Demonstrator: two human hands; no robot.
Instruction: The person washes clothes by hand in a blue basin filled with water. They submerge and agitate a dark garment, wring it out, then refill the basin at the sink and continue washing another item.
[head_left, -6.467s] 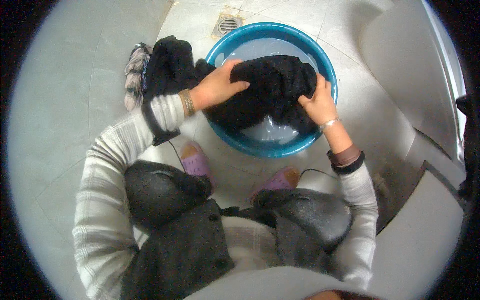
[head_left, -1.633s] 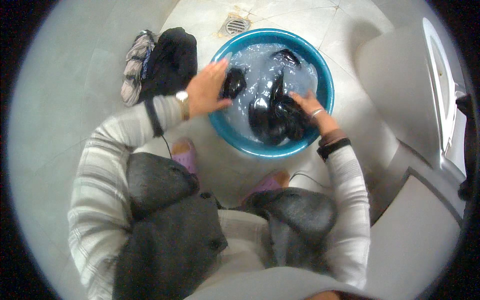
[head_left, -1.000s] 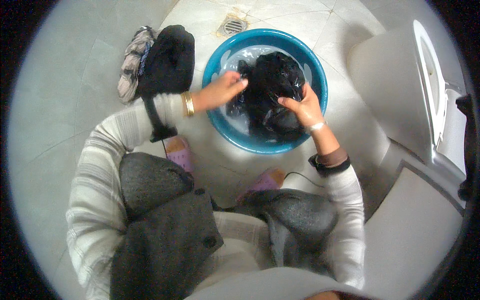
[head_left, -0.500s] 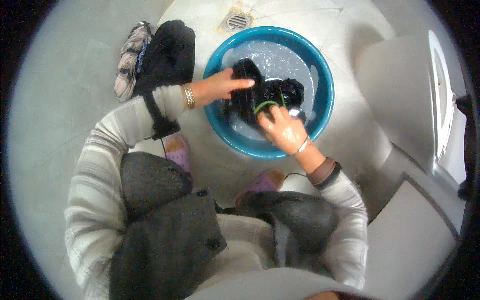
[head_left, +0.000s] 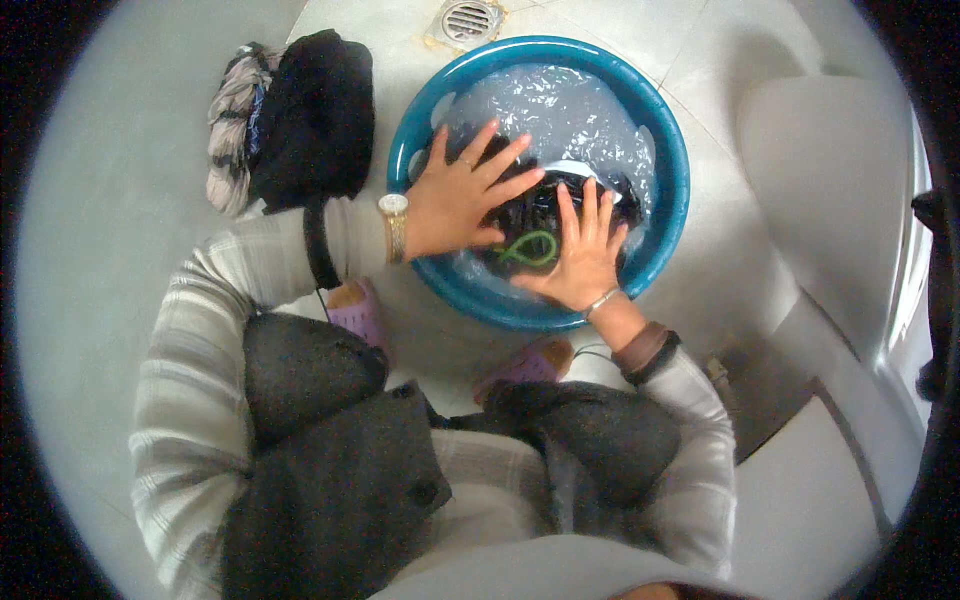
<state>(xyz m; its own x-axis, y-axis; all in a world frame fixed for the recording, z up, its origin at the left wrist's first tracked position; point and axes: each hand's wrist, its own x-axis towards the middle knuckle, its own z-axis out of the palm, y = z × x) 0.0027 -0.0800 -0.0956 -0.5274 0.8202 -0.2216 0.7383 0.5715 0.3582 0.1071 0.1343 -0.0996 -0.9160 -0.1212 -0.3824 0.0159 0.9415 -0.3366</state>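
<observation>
Half a second ago the right hand [head_left: 583, 255] was closed around the dark garment [head_left: 545, 215] and the left held its upper edge. Now both hands lie flat on it, fingers spread, neither grip closed on anything. The left hand [head_left: 462, 195] presses the left part of the cloth; the right presses the near-right part. The garment, with a green loop [head_left: 532, 248] showing between the hands, sits low in the soapy water at the near side of the blue basin [head_left: 668, 215]. Judged from this, the work has passed from lifting and wringing to pushing the cloth under.

The basin stands on a pale tiled floor [head_left: 720, 60]. A round floor drain [head_left: 470, 18] lies just beyond its far rim. A heap of dark and striped laundry [head_left: 295, 120] lies on the floor left of the basin, close to it. A white fixture [head_left: 830, 180] stands to the right. The person squats, purple slippers [head_left: 358, 310] near the basin's near edge.
</observation>
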